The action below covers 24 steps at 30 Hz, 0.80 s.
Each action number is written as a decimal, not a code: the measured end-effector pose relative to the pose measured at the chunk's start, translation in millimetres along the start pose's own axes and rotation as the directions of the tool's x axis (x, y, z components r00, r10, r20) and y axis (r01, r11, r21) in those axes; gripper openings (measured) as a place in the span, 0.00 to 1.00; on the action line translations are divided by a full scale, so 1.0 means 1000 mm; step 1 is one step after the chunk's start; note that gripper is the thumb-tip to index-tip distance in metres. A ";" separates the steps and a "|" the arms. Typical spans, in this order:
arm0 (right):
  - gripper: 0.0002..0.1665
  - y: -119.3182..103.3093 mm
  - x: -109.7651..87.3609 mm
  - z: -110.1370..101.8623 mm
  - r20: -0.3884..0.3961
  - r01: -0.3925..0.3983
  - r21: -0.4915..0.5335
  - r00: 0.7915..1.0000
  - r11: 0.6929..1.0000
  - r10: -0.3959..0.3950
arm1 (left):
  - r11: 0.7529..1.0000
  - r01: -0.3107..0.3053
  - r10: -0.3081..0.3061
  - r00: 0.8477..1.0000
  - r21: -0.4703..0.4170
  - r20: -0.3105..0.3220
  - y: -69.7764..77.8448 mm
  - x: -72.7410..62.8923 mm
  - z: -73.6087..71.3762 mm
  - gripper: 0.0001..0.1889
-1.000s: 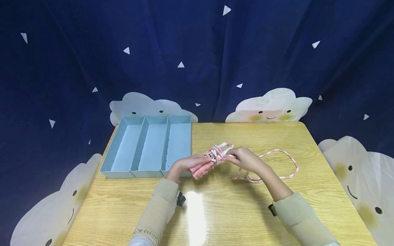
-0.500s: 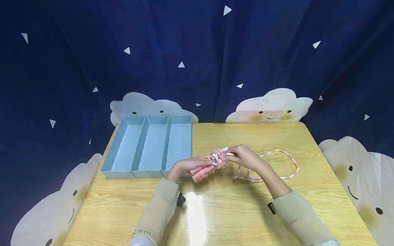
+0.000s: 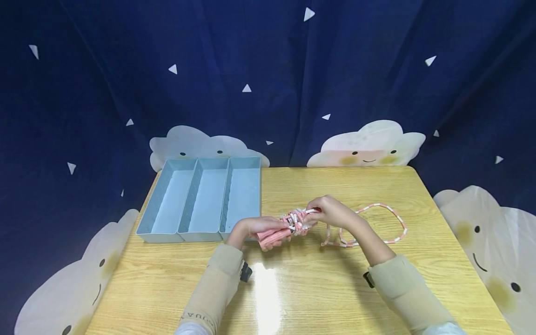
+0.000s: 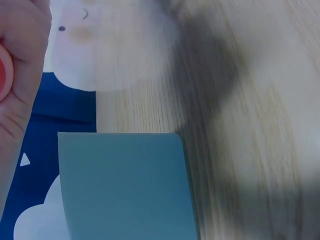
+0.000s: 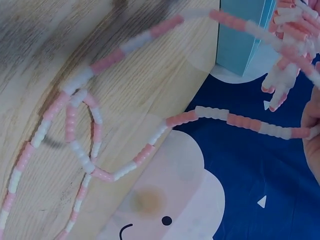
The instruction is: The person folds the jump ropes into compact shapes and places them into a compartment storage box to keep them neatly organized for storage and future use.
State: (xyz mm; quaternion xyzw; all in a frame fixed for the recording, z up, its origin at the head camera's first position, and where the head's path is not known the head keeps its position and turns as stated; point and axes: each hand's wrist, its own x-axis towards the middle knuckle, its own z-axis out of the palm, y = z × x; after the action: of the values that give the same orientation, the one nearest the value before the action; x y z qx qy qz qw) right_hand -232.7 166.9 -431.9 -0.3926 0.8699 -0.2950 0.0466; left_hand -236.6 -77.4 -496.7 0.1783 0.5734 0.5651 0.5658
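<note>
A beaded jump rope in pink and white is held between both hands over the middle of the table. My left hand point(image 3: 259, 226) grips its two pink handles point(image 3: 273, 237) side by side; one handle's round end point(image 4: 4, 72) shows at the left edge of the left wrist view. Turns of beaded rope point(image 3: 295, 219) are wound in a bundle at the handles' far end. Just right of that bundle, my right hand point(image 3: 332, 213) pinches the rope. From there a loose length point(image 5: 212, 113) hangs down, and its loop point(image 3: 378, 204) lies on the table to the right.
A light blue tray point(image 3: 181, 231) with three long compartments stands at the table's back left, close beside the left hand. The wooden table point(image 3: 318, 288) ends at a dark blue curtain point(image 3: 268, 56) with cloud shapes.
A loop of rope sticking out beyond the bundle has been drawn in close to it. My right hand has shifted slightly at the bundle; the left hand keeps its grip on the handles.
</note>
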 end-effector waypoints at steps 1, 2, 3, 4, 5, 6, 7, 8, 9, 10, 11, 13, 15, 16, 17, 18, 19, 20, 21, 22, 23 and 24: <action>0.08 0.000 0.000 0.000 0.009 0.002 0.005 1.000 1.000 -0.002 | 1.000 0.004 -0.004 1.000 -0.004 0.006 0.000 0.000 0.000 0.32; 0.08 0.000 0.000 -0.001 0.016 0.003 0.011 1.000 1.000 -0.004 | 1.000 0.005 -0.005 1.000 -0.006 0.011 0.000 0.000 0.000 0.32; 0.08 0.000 0.001 -0.001 0.022 0.004 0.017 1.000 1.000 -0.004 | 1.000 0.006 -0.006 1.000 -0.009 0.016 0.000 0.000 0.000 0.32; 0.08 0.000 0.001 -0.001 0.027 0.004 0.023 1.000 1.000 -0.004 | 1.000 0.008 -0.008 1.000 -0.015 0.022 -0.001 0.000 0.000 0.32; 0.08 0.000 0.001 -0.002 0.032 0.003 0.031 0.999 1.000 -0.004 | 1.000 0.006 -0.006 1.000 -0.020 0.025 -0.001 0.000 -0.001 0.32; 0.08 0.000 0.001 -0.002 0.038 0.002 0.038 0.999 0.999 -0.004 | 1.000 0.008 -0.007 0.999 -0.026 0.031 -0.001 0.000 -0.001 0.31; 0.08 0.001 0.001 -0.002 0.045 -0.001 0.048 0.999 0.999 -0.001 | 0.999 0.010 -0.009 0.999 -0.032 0.038 -0.001 0.000 -0.001 0.31; 0.08 0.001 0.002 -0.002 0.051 -0.004 0.057 0.999 0.998 0.001 | 0.999 0.010 -0.008 0.999 -0.035 0.043 -0.001 0.000 -0.001 0.30; 0.07 0.001 0.002 -0.003 0.055 -0.007 0.060 0.998 0.998 0.004 | 0.999 0.010 -0.008 0.999 -0.037 0.047 -0.001 0.000 -0.001 0.29; 0.07 0.002 0.002 -0.003 0.060 -0.010 0.066 0.998 0.998 0.006 | 0.999 0.010 -0.008 0.999 -0.040 0.051 -0.002 0.000 -0.001 0.28; 0.07 0.002 0.002 -0.003 0.064 -0.013 0.069 0.998 0.998 0.009 | 0.999 0.010 -0.007 0.999 -0.042 0.051 -0.002 0.000 -0.001 0.27; 0.07 0.003 0.002 -0.003 0.066 -0.017 0.072 0.998 0.997 0.012 | 0.999 0.010 -0.007 0.999 -0.044 0.050 -0.003 0.000 -0.001 0.25; 0.07 0.004 0.002 -0.002 0.065 -0.017 0.068 0.998 0.998 0.013 | 0.999 0.012 -0.010 0.999 -0.045 0.046 -0.003 0.000 -0.001 0.24; 0.07 0.004 0.002 -0.002 0.066 -0.015 0.070 0.998 0.997 0.011 | 0.999 0.015 -0.013 0.999 -0.046 0.044 -0.003 0.000 -0.001 0.25; 0.07 0.004 0.002 -0.002 0.068 -0.018 0.073 0.998 0.997 0.013 | 0.999 0.019 -0.017 0.999 -0.047 0.044 -0.003 0.000 -0.001 0.25; 0.07 0.004 0.003 -0.002 0.071 -0.019 0.076 0.997 0.997 0.014 | 0.999 0.023 -0.021 0.999 -0.048 0.046 -0.003 -0.001 -0.001 0.25; 0.07 0.005 0.003 -0.002 0.076 -0.024 0.082 0.997 0.996 0.018 | 0.999 0.027 -0.024 0.998 -0.045 0.050 -0.003 -0.001 -0.001 0.26; 0.07 0.005 0.003 -0.002 0.081 -0.024 0.087 0.997 0.996 0.017 | 0.998 0.032 -0.030 0.998 -0.046 0.054 -0.003 -0.001 -0.001 0.26; 0.07 0.005 0.004 -0.002 0.086 -0.024 0.095 0.996 0.995 0.016 | 0.998 0.035 -0.032 0.998 -0.044 0.062 -0.003 -0.001 -0.001 0.26; 0.07 0.006 0.004 -0.002 0.091 -0.027 0.101 0.996 0.994 0.018 | 0.999 0.037 -0.034 0.997 -0.039 0.070 -0.003 -0.001 -0.001 0.25; 0.07 0.006 0.005 -0.002 0.095 -0.028 0.109 0.995 0.994 0.018 | 0.999 0.040 -0.037 0.996 -0.037 0.078 -0.003 -0.001 -0.001 0.25; 0.08 0.007 0.005 -0.002 0.098 -0.025 0.114 0.995 0.993 0.014 | 0.999 0.041 -0.038 0.996 -0.036 0.084 -0.003 -0.001 -0.001 0.25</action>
State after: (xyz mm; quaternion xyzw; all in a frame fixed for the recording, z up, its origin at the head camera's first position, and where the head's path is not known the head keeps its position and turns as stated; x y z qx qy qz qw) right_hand -241.8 167.8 -433.5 -0.3947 0.8519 -0.3247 0.1140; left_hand -236.0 -79.5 -499.0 0.1799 0.5420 0.5564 0.6036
